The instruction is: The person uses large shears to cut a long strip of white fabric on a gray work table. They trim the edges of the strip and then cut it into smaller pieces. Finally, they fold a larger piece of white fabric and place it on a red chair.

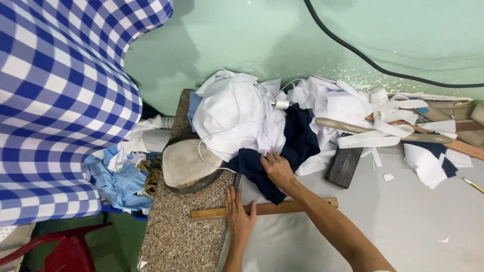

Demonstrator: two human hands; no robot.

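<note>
Left hand (239,215) flat, fingers together, pressing wooden ruler (262,208) onto grey cloth (353,242); right hand (276,168), just beyond it, closed on dark blue fabric (297,143): keep ruler pinned steady while drawing fabric clear of its edge.

curtain: blue-and-white checked cloth (60,100) hanging at left
chair: red plastic (65,252), below the curtain
cable: black (373,63), across the green wall (242,40)
stick: wooden (383,131), among white strips (388,108)
pencil: yellow (473,185), far right
</note>
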